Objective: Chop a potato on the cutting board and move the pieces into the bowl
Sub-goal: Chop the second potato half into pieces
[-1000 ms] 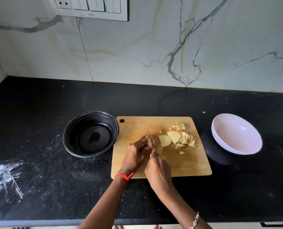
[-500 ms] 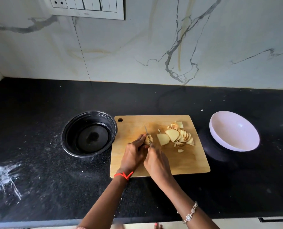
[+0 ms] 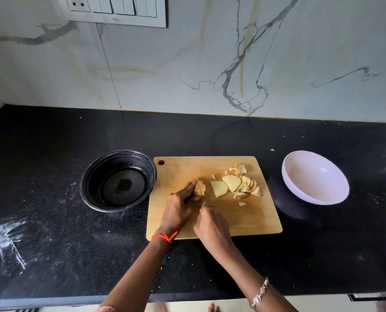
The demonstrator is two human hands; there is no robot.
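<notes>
Chopping is judged nearly done: slices (image 3: 235, 186) are piled at 2 o'clock on the cutting board (image 3: 255, 221), and a small potato stub (image 3: 200, 189) mid-board is pinched by left hand (image 3: 178, 208) fingers. The knife (image 3: 201, 194) is clamped in right hand (image 3: 212, 228) fingers. No pieces are seen in the white bowl (image 3: 311, 172) at 3 o'clock or the black bowl (image 3: 117, 181) at 9; transfer is not yet begun.

Left hand (image 3: 179, 208) and right hand (image 3: 212, 228) curled, close together

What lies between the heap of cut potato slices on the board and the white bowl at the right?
Nothing visible. Between the potato slices and the white bowl there is only bare cutting board and a strip of black counter.
</notes>
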